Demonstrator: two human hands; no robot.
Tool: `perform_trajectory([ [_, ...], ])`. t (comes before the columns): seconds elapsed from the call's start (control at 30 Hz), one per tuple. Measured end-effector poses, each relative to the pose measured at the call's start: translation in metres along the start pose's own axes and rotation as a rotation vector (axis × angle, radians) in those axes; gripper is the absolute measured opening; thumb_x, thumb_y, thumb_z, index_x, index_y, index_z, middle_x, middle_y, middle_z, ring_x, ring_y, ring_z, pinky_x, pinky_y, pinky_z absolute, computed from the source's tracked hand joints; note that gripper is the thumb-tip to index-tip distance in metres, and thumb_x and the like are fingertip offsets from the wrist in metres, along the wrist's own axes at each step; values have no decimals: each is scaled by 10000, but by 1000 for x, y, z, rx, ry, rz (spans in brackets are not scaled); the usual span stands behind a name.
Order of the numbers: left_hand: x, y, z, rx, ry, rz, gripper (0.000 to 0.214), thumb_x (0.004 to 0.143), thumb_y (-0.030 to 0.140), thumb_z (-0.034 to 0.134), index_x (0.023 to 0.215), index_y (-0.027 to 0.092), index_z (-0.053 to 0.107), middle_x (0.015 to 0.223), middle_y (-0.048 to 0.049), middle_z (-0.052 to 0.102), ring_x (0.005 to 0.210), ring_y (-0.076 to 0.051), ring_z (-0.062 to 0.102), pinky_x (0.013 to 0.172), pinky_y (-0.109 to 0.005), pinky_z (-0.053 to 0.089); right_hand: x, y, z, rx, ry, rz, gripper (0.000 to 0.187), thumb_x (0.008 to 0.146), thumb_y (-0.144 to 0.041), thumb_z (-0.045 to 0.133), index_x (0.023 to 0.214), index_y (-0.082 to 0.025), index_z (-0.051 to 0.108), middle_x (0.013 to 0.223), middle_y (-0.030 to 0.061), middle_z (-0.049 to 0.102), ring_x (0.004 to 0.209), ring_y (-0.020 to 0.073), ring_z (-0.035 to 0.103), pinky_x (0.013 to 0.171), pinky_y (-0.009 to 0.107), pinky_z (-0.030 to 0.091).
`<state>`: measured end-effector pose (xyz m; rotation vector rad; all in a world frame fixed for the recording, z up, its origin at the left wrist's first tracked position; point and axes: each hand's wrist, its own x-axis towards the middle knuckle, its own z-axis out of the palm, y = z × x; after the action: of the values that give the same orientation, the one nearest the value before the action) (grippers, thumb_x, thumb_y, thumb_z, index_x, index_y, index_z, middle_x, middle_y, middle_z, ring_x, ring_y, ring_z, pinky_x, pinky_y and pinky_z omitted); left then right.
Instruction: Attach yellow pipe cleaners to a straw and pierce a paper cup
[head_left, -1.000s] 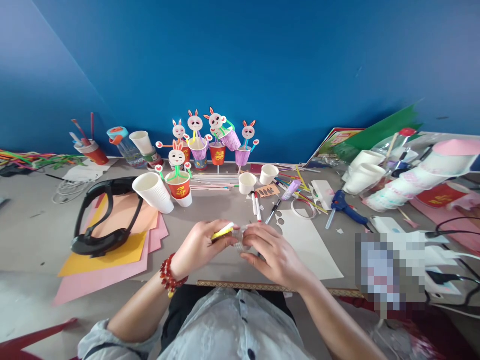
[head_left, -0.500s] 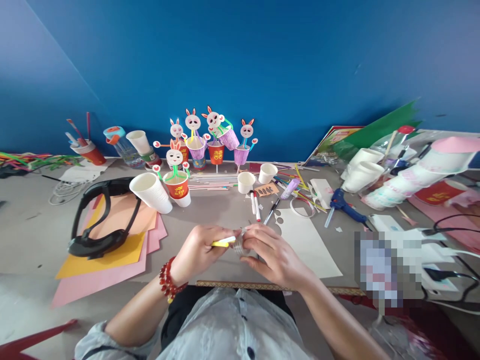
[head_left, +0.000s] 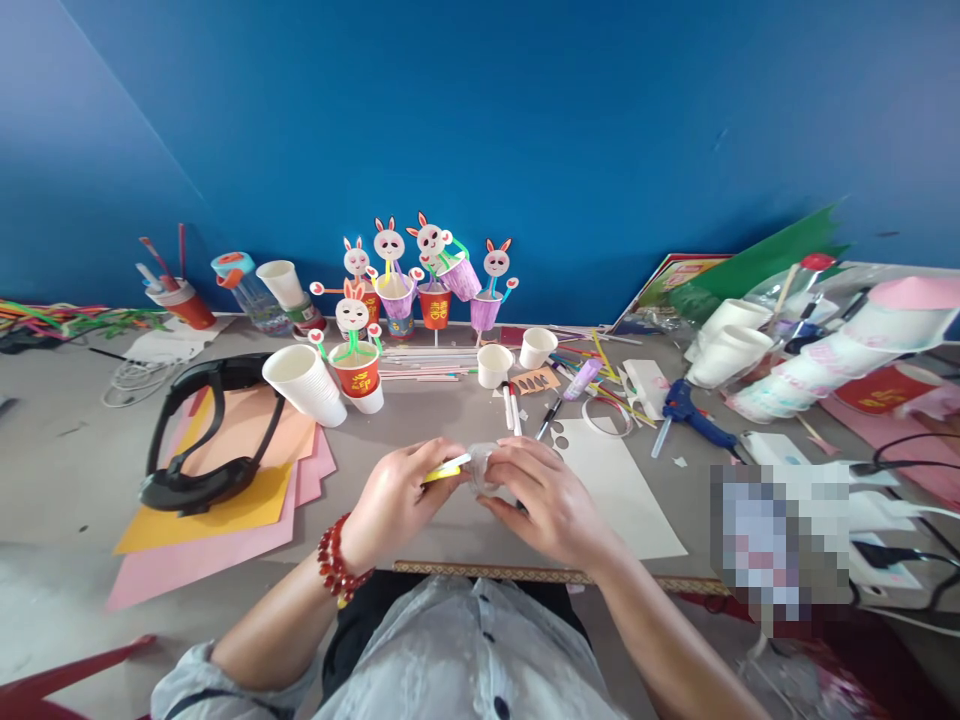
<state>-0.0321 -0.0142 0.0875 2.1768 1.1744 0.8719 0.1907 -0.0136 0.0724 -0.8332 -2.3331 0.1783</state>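
Two slim pieces, one white and one yellow (head_left: 444,470), stick out of my left hand (head_left: 401,495), which is closed around them; their exact kind is unclear. My right hand (head_left: 551,495) grips a clear ring (head_left: 481,470) that looks like a roll of transparent tape, its fingers curled over the right side. The left fingertips touch the ring's left edge. Both hands are held close together above the front of the table. Beyond them lie red-and-white markers (head_left: 512,408), a black pen (head_left: 549,418) and a sheet of white card (head_left: 622,490) with round holes cut in it.
Rabbit-faced paper cups (head_left: 354,370) stand along the back, beside stacked white cups (head_left: 304,385). A black headset-like frame (head_left: 214,495) rests on coloured paper (head_left: 202,520) at left. To the right are a blue glue gun (head_left: 694,415), a power strip (head_left: 874,500) and cables.
The clear ring has turned to show more of its round face between my hands. My left hand's white and yellow pieces have tilted slightly and sit closer together.
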Motion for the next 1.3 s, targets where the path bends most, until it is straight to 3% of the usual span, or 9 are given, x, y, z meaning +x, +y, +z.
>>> perform_trajectory([
  [0.27, 3, 3, 3, -6, -62, -54, 89, 895, 146, 474, 899, 215, 531, 788, 3, 597, 723, -154, 558, 679, -249, 391, 0, 1, 2, -60, -15, -15, 62, 914, -216, 609, 965, -181, 617, 1004, 97, 685, 1077, 285, 598, 983, 481, 490],
  [0.43, 5, -4, 6, -228, -105, -125, 54, 888, 191, 485, 835, 199, 480, 701, 39, 483, 620, -110, 437, 598, -224, 345, -1, 0, 0, 36, -46, 17, 54, 925, -237, 606, 945, -188, 600, 996, 90, 670, 1041, 260, 585, 970, 457, 474],
  [0.67, 8, -15, 7, -958, -271, -390, 262, 886, 404, 574, 825, 181, 450, 586, 91, 306, 434, -35, 219, 426, -197, 166, -5, 7, -7, 541, -130, 129, 157, 954, -358, 567, 952, -201, 560, 976, 79, 630, 950, 210, 586, 902, 379, 468],
  [0.83, 6, -13, 11, -1213, -270, -505, 265, 865, 390, 627, 823, 171, 484, 614, 83, 332, 419, -11, 166, 401, -187, 112, -12, 17, -2, 931, -148, 241, 280, 959, -474, 509, 940, -200, 566, 1011, 78, 586, 953, 203, 581, 860, 344, 467],
  [0.93, 1, -11, 14, -1155, -156, -474, 238, 876, 383, 630, 875, 173, 518, 639, 67, 390, 435, -15, 203, 411, -179, 128, -17, 19, 6, 1139, -113, 342, 340, 942, -525, 495, 870, -199, 558, 897, 52, 557, 821, 182, 560, 768, 321, 489],
  [1.03, -3, -12, 12, -970, -21, -379, 238, 876, 340, 642, 1049, 192, 573, 800, 16, 492, 515, -28, 332, 460, -168, 240, -19, 18, 14, 1284, -53, 508, 360, 906, -555, 524, 866, -200, 564, 843, 51, 556, 743, 178, 549, 688, 307, 502],
  [1.17, -3, -12, 6, -733, -188, -132, 383, 872, 280, 642, 1243, 217, 573, 1077, -67, 534, 542, -22, 348, 505, -193, 312, -18, 18, 21, 1429, -32, 661, 356, 837, -561, 603, 831, -206, 570, 784, 44, 569, 662, 172, 538, 632, 300, 501],
  [1.3, 1, -9, 8, -669, -271, -113, 365, 853, 323, 673, 1191, 191, 630, 1044, -66, 565, 525, -26, 332, 501, -202, 302, -16, 19, 31, 1515, -46, 743, 379, 824, -577, 604, 799, -199, 574, 739, 35, 592, 641, 168, 553, 619, 295, 498],
])
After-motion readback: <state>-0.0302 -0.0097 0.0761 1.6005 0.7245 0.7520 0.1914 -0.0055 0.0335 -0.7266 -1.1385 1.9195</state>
